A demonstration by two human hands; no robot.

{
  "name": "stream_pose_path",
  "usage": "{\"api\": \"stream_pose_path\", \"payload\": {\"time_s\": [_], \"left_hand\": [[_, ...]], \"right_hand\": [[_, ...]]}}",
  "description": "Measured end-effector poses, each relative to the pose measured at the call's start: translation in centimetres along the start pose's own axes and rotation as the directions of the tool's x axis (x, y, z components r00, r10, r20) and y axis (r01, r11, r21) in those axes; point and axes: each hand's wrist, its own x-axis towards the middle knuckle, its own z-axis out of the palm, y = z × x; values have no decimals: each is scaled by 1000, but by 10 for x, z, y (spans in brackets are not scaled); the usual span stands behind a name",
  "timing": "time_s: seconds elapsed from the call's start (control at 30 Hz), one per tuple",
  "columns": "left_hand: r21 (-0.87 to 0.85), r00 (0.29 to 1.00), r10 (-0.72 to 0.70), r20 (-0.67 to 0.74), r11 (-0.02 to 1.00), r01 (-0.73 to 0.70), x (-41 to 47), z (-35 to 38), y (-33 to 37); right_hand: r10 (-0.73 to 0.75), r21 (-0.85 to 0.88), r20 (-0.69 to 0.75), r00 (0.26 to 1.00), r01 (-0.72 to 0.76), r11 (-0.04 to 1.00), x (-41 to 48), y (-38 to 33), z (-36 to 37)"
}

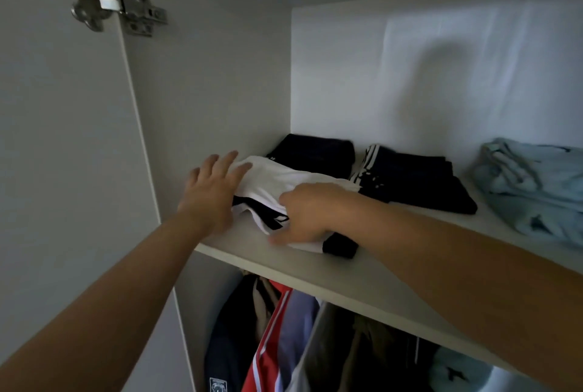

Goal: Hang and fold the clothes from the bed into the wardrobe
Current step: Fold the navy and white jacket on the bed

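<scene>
While the folded white shirt (277,180) is lying front-left on the shelf (347,284) | left hand (211,193) is touching its edge, grip wide | right hand (306,212) is covering its front, grip I cannot tell | advising: sliding it flat, squaring it against the dark pile (315,155).

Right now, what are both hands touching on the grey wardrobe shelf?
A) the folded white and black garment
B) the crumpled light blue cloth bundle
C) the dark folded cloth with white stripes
A: the left hand and the right hand both lie on the folded white and black garment.
</scene>
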Motion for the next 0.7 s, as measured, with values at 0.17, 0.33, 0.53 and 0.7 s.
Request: {"api": "stream_pose_path", "payload": {"time_s": [0.17,0.33,0.53,0.7], "left_hand": [[-84,998,-21,64,996,26,9,11,-12],[-77,998,-54,34,995,56,10,17,-12],[-86,991,26,131,996,-15,6,2,-5],[-343,975,224,-2,915,-211,-26,-23,28]], "right_hand": [[58,140,-57,997,-49,989,-9,8,16],[213,58,-306,928,-206,977,-15,-21,39],[316,166,-282,906,-278,946,-36,-41,35],[588,484,-462,663,-367,794,-110,-72,40]]}}
